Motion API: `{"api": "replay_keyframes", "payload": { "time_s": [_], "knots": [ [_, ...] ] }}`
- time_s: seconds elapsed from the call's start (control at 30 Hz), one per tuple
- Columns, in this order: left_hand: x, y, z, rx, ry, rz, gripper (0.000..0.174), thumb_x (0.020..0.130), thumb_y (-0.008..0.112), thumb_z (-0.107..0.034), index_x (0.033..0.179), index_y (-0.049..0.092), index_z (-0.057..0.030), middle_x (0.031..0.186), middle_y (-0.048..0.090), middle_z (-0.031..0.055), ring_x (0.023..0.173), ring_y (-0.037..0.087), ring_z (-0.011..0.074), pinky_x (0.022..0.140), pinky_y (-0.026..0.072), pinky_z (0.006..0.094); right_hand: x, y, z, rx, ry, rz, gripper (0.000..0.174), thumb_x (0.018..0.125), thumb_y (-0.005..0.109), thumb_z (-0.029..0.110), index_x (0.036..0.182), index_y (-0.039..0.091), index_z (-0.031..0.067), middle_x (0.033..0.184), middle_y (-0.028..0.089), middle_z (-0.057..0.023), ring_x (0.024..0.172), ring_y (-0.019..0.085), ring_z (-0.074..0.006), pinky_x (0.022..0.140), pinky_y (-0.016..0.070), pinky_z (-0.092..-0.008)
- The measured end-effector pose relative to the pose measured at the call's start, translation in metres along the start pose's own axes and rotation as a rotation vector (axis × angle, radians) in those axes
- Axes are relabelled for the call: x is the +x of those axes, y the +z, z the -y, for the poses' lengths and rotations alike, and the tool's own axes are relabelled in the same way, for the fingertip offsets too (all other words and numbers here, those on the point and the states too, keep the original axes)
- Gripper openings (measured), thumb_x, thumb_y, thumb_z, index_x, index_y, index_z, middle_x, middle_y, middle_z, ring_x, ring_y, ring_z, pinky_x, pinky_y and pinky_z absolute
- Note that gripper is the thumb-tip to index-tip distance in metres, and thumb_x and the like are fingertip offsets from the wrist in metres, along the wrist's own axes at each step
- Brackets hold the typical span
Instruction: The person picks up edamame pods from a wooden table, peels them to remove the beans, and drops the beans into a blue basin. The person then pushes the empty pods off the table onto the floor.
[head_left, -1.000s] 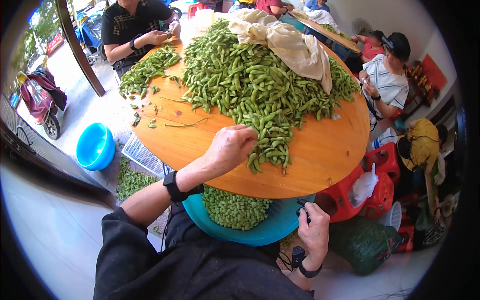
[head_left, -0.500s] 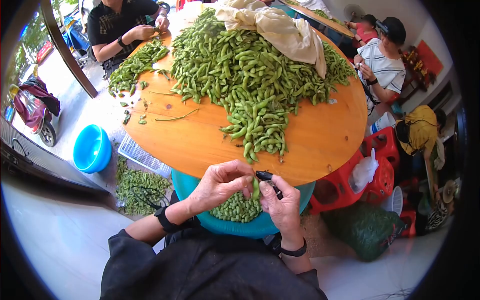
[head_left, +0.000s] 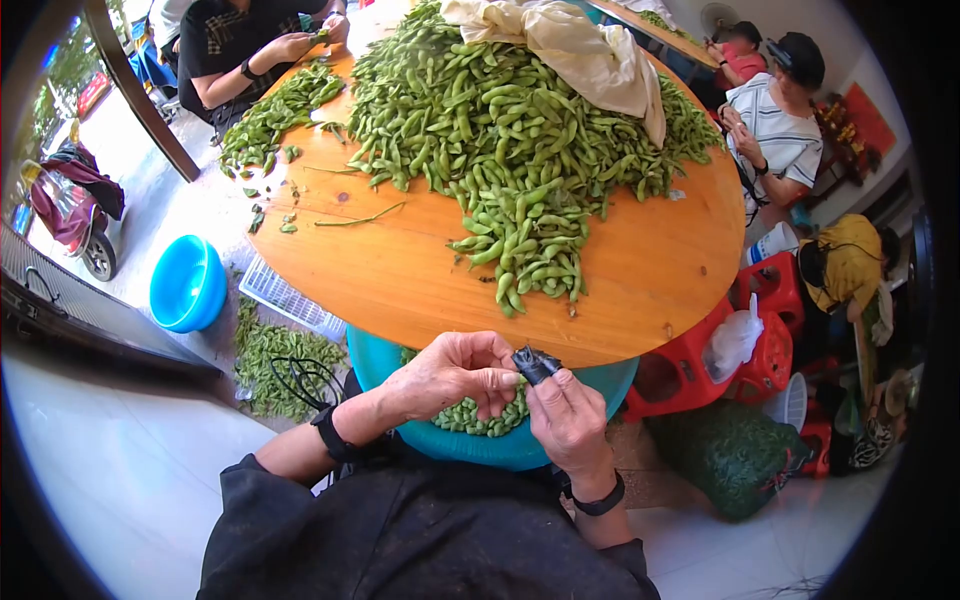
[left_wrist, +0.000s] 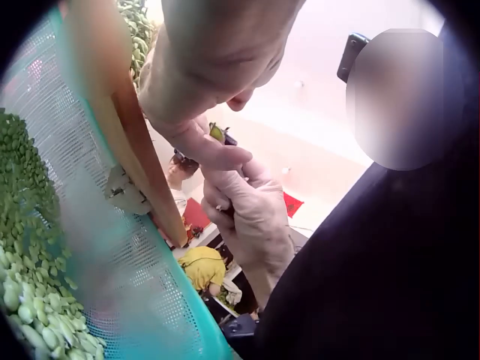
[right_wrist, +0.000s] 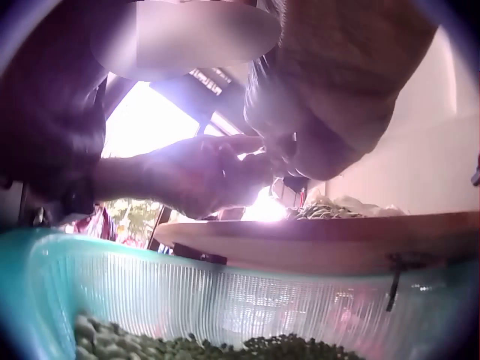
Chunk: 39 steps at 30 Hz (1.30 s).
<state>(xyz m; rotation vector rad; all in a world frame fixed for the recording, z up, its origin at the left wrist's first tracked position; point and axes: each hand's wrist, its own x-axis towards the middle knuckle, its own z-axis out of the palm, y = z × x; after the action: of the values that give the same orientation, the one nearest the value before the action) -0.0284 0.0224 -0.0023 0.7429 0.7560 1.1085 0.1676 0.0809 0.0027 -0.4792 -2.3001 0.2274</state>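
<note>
My left hand [head_left: 445, 380] and right hand [head_left: 570, 420] meet at the table's near edge, above a turquoise mesh basket [head_left: 500, 455]. Between them is a green soybean pod [left_wrist: 217, 133], pinched by left thumb and fingers. Curled fingers of the right hand work on that same pod, most of which the hands hide. A black wrap [head_left: 537, 365] covers a fingertip at the right hand. Shelled green beans [head_left: 470, 418] lie in the basket below. Beyond the hands, a large heap of soybean pods [head_left: 480, 130] spreads over the round wooden table [head_left: 400, 290].
A pale cloth [head_left: 590, 65] drapes the heap's far side. Other people sit around the table and behind it. To the left stand a blue basin [head_left: 187, 285] and husks [head_left: 275, 350] on the floor; to the right, red stools [head_left: 770, 360] and a dark green sack [head_left: 720, 465].
My left hand has come back from the heap with a pod. The right hand has moved in from the basket's right side to meet it. Less of the pod shows now.
</note>
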Motion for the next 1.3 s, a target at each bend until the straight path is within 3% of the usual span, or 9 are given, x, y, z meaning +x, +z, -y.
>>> {"api": "replay_keyframes", "payload": {
  "time_s": [0.1,0.2,0.27,0.5,0.83,0.93,1.0,1.1,1.3],
  "knots": [
    [-0.002,0.003,0.006,0.035,0.042,-0.069,0.018,0.094,0.068,-0.017,0.102,0.062,-0.0018,0.079,0.068,0.0037,0.066,0.064,0.0098,0.057,0.0526,0.0236,0.009,-0.006,0.008,0.059,0.128,-0.049,0.034,0.076,0.07,-0.006,0.11,0.065,-0.003,0.086,0.064,-0.015,0.068,0.066,-0.0255,0.058,0.0553,-0.0344],
    [-0.005,0.013,0.006,0.124,0.05,-0.182,0.014,0.093,0.068,-0.013,0.101,0.065,-0.0027,0.073,0.064,0.0002,0.061,0.061,0.007,0.052,0.0479,0.0218,0.003,-0.014,0.006,0.423,0.685,-0.024,0.032,0.085,0.066,-0.002,0.118,0.064,-0.0036,0.076,0.059,-0.0074,0.06,0.058,-0.0132,0.049,0.0462,-0.0272],
    [-0.006,0.018,0.011,0.154,0.02,-0.218,0.009,0.093,0.068,-0.01,0.099,0.067,-0.0037,0.068,0.062,-0.0019,0.057,0.058,0.005,0.049,0.0445,0.0207,-0.003,-0.024,0.007,1.209,1.04,0.124,0.027,0.094,0.059,0.002,0.119,0.062,-0.0047,0.072,0.053,0.0001,0.057,0.047,-0.0047,0.047,0.0355,-0.0211],
    [-0.004,0.018,0.022,0.561,0.258,-0.299,0.005,0.091,0.07,-0.006,0.092,0.066,-0.0035,0.065,0.054,-0.0054,0.053,0.046,0.0009,0.043,0.0342,0.021,-0.003,-0.021,0.01,1.105,0.983,0.149,0.022,0.095,0.057,0.002,0.114,0.064,-0.0069,0.077,0.048,0.001,0.054,0.044,-0.0036,0.045,0.0326,-0.0202],
    [-0.006,0.016,0.025,-0.247,-0.102,0.074,0.011,0.094,0.067,-0.014,0.09,0.063,-0.0036,0.072,0.062,0.0025,0.053,0.054,0.0073,0.046,0.0388,0.022,-0.01,-0.029,0.0,1.522,1.004,0.226,0.012,0.094,0.054,-0.004,0.1,0.064,-0.0073,0.078,0.049,0.0003,0.053,0.046,-0.0048,0.045,0.034,-0.0209],
    [0.0,0.027,0.033,-0.09,0.043,-0.047,0.017,0.096,0.065,-0.017,0.088,0.06,-0.003,0.07,0.061,0.0024,0.054,0.052,0.0077,0.047,0.0399,0.0225,-0.002,-0.024,0.012,1.117,0.98,0.167,0.009,0.093,0.055,-0.004,0.097,0.063,-0.0056,0.077,0.05,-0.0012,0.054,0.048,-0.0064,0.047,0.0365,-0.0223],
    [-0.001,0.029,0.032,0.011,0.144,-0.118,0.02,0.097,0.064,-0.019,0.087,0.057,-0.0027,0.068,0.06,0.0022,0.054,0.052,0.0079,0.048,0.0405,0.0228,-0.005,-0.015,0.011,0.495,0.478,0.105,0.004,0.09,0.058,-0.004,0.093,0.061,-0.0049,0.075,0.051,-0.003,0.056,0.051,-0.0081,0.049,0.0398,-0.0242],
    [-0.006,0.02,0.018,0.584,0.074,-0.129,0.023,0.103,0.054,-0.021,0.094,0.059,-0.0006,0.068,0.062,0.0028,0.058,0.058,0.0073,0.053,0.0462,0.0218,-0.007,-0.014,0.011,0.664,0.684,0.112,0.003,0.089,0.061,-0.002,0.089,0.059,-0.0046,0.076,0.052,-0.0037,0.057,0.052,-0.0088,0.05,0.0412,-0.0251],
    [-0.007,0.007,0.002,0.239,-0.191,0.064,0.032,0.105,0.047,-0.028,0.104,0.061,0.0002,0.077,0.064,0.0059,0.061,0.062,0.011,0.053,0.049,0.0236,-0.009,-0.019,0.002,1.172,1.148,0.237,0.004,0.088,0.062,-0.001,0.089,0.06,-0.0046,0.074,0.051,-0.0056,0.058,0.053,-0.0115,0.05,0.0408,-0.0261]
  ]
}}
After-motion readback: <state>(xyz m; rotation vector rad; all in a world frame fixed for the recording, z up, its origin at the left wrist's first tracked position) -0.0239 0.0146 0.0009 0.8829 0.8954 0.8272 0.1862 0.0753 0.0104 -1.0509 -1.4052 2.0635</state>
